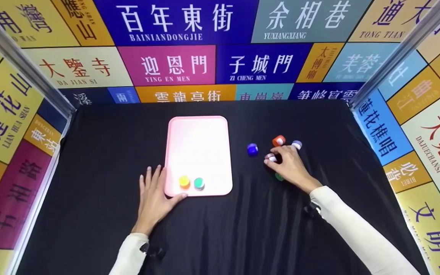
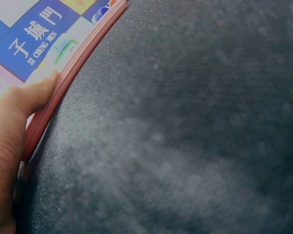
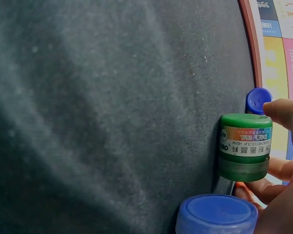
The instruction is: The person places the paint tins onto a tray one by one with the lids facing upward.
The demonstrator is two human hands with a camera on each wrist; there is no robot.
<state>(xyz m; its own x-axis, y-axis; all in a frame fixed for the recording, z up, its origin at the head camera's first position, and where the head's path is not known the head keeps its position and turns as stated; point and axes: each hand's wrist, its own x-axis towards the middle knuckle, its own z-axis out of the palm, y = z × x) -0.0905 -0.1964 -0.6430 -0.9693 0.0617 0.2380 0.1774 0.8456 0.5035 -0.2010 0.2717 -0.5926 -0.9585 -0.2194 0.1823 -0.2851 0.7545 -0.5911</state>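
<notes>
My left hand (image 1: 154, 198) lies at the near left corner of a pink-rimmed white tray (image 1: 201, 149). Its fingers stretch along the left edge and the thumb rests on the near rim (image 2: 73, 73). On the tray stand a yellow-lidded paint jar (image 1: 184, 181) and a teal-lidded paint jar (image 1: 199, 183). Right of the tray, my right hand (image 1: 290, 166) pinches a mauve paint jar (image 1: 270, 157) between thumb and fingers. A green paint jar (image 3: 245, 146), partly under that hand in the head view, hides the grip in the right wrist view.
Around the right hand stand a red paint jar (image 1: 279, 140), a lavender paint jar (image 1: 296, 144) and a dark blue paint jar (image 1: 252, 149). A blue-lidded jar (image 3: 216, 214) shows low in the right wrist view. Black cloth (image 1: 109, 152) covers the table, with printed panels (image 1: 166, 65) around it.
</notes>
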